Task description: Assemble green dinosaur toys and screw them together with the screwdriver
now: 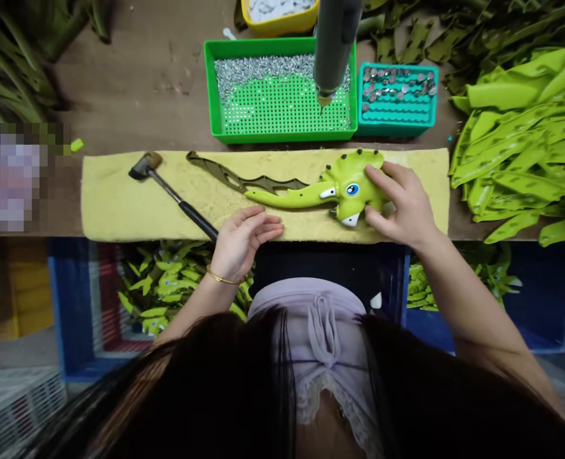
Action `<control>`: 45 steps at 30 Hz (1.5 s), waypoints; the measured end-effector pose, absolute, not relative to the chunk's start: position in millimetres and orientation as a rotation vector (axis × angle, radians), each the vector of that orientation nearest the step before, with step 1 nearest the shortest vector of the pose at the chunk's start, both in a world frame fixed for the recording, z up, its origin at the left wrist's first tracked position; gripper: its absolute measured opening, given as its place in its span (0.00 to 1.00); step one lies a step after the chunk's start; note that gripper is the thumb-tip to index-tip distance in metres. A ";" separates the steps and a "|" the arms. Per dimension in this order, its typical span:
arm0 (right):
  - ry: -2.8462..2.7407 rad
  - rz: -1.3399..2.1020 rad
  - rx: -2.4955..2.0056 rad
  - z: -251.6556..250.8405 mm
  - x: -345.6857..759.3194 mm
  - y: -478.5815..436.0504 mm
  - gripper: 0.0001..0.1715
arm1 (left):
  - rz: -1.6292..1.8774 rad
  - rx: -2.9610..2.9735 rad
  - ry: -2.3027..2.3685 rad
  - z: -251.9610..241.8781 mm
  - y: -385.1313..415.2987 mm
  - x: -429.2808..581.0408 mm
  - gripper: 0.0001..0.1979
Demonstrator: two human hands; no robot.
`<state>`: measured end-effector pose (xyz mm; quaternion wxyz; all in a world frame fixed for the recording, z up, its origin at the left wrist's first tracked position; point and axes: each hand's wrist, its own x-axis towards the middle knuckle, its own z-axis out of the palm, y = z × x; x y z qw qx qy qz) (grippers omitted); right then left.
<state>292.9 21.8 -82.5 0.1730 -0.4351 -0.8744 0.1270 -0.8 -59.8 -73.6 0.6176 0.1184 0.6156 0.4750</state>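
A lime-green plastic toy dinosaur head [365, 175] with a blue eye, black spikes and a long neck-like strip lies on the yellow cloth [114, 197]. My right hand [404, 204] grips its right edge, thumb below and fingers above. Behind the green strip lies a dark olive plastic strip [225, 175] with cut-outs, partly overlapped by it. My left hand [246, 239] is at the cloth's front edge below the strip, palm turned inward, fingers loosely stretched, holding nothing. Left of it rests a hammer [172, 194], its handle end touching or hidden behind this hand.
An electric screwdriver [334, 51] hangs over a green basket [282, 137] of screws. Beside that stands a teal tray [397, 124] with round metal pieces. Lime-green parts [525, 140] pile up on the right, olive parts [9, 64] at left. Blue crates [69, 306] stand below the table.
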 end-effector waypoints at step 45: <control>-2.254 0.477 -1.115 -36.2 298.4 34.2 0.26 | 0.609 2.726 1.348 -25.0 17.3 -8.2 0.16</control>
